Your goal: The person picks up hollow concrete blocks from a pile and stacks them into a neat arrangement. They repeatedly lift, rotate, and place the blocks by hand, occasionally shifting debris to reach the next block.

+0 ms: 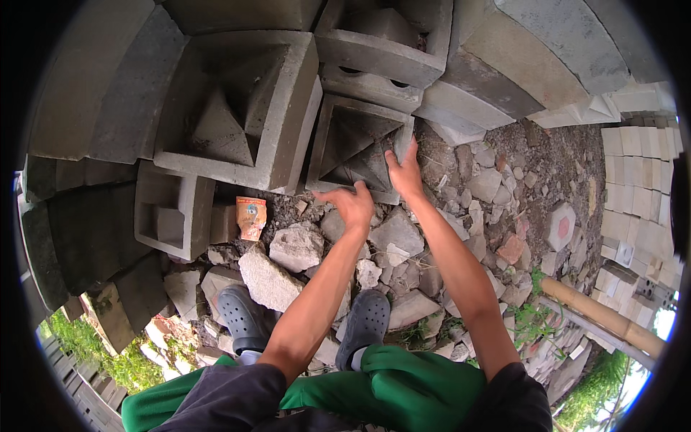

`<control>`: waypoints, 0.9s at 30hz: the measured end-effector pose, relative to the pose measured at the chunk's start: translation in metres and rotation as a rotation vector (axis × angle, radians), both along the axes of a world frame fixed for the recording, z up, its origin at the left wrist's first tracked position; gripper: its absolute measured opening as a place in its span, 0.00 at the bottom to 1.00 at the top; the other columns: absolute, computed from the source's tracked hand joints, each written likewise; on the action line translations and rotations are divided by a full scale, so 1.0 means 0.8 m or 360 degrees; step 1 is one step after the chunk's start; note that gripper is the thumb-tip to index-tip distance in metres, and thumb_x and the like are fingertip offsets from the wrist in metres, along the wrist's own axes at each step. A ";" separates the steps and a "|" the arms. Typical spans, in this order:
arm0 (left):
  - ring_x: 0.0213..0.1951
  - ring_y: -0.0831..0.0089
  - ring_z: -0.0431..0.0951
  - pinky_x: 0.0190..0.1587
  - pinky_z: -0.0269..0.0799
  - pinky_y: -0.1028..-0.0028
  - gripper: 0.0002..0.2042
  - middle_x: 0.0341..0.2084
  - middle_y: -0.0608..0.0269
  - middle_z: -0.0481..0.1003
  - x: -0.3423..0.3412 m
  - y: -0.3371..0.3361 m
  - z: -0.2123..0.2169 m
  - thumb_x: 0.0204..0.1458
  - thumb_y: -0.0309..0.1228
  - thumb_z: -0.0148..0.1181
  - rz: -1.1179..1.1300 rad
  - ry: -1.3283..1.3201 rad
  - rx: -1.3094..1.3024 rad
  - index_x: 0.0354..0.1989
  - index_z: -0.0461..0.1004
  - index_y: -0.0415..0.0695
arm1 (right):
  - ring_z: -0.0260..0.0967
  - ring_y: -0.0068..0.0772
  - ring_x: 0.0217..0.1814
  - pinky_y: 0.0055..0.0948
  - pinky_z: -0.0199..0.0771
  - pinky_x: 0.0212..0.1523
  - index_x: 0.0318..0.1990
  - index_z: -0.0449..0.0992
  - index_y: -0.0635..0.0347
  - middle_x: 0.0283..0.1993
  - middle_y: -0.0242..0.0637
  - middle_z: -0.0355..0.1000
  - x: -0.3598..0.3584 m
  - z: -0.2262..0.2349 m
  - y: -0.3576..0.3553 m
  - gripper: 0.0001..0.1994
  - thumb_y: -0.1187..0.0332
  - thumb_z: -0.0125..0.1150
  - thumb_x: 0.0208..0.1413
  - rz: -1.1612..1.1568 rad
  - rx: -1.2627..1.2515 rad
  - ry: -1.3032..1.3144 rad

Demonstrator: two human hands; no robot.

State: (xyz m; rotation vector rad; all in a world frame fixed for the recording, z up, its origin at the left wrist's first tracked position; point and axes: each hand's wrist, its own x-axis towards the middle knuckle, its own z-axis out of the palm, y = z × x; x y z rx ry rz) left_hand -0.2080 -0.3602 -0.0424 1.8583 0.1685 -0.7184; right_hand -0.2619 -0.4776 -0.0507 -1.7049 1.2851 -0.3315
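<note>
A square grey concrete vent block (363, 147) with slanted triangular faces inside its frame stands low against the stack. My left hand (348, 204) grips its lower rim, with the thumb up against the inner edge. On the block's right side, my right hand (404, 171) holds the frame, thumb at the inner edge and fingers along the outside. Some fingertips are hidden behind the rim. A larger concrete block (234, 108) with similar slanted faces sits directly to the left. Another block (385, 43) lies above, partly over a piece with round holes (371, 81).
Broken concrete rubble (299, 246) covers the ground around my grey clogs (366, 320). A small hollow block (173, 209) and an orange packet (251, 218) lie at left. A bamboo pole (603, 315) and stacked pale blocks (637, 180) stand at right.
</note>
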 end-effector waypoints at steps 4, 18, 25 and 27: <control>0.73 0.51 0.45 0.72 0.44 0.61 0.51 0.71 0.37 0.43 0.032 0.048 0.067 0.55 0.39 0.61 -0.0449 0.0552 -0.0071 0.71 0.26 0.28 | 0.44 0.58 0.77 0.43 0.45 0.74 0.73 0.36 0.70 0.74 0.65 0.44 -0.007 0.013 0.004 0.48 0.52 0.60 0.59 -0.0039 -0.0669 0.0303; 0.72 0.59 0.48 0.72 0.43 0.58 0.53 0.70 0.44 0.47 0.243 0.146 0.216 0.50 0.51 0.65 0.0430 -0.0404 -0.0638 0.72 0.37 0.33 | 0.40 0.57 0.78 0.38 0.48 0.75 0.71 0.29 0.75 0.75 0.65 0.35 0.218 0.255 0.117 0.61 0.59 0.74 0.44 0.0242 -0.0021 -0.0416; 0.74 0.55 0.41 0.73 0.39 0.65 0.57 0.73 0.41 0.38 0.282 0.117 0.198 0.45 0.35 0.69 0.0432 -0.0434 -0.0341 0.71 0.27 0.29 | 0.40 0.56 0.78 0.39 0.47 0.76 0.74 0.34 0.63 0.75 0.58 0.38 0.225 0.245 0.136 0.49 0.79 0.57 0.44 -0.0049 0.0095 -0.0657; 0.75 0.55 0.37 0.74 0.36 0.67 0.56 0.73 0.39 0.35 0.281 0.114 0.192 0.47 0.34 0.67 0.0396 -0.0455 -0.0340 0.70 0.26 0.26 | 0.39 0.56 0.78 0.40 0.47 0.76 0.75 0.35 0.59 0.75 0.58 0.37 0.226 0.246 0.141 0.49 0.81 0.53 0.44 -0.0132 0.0207 -0.0671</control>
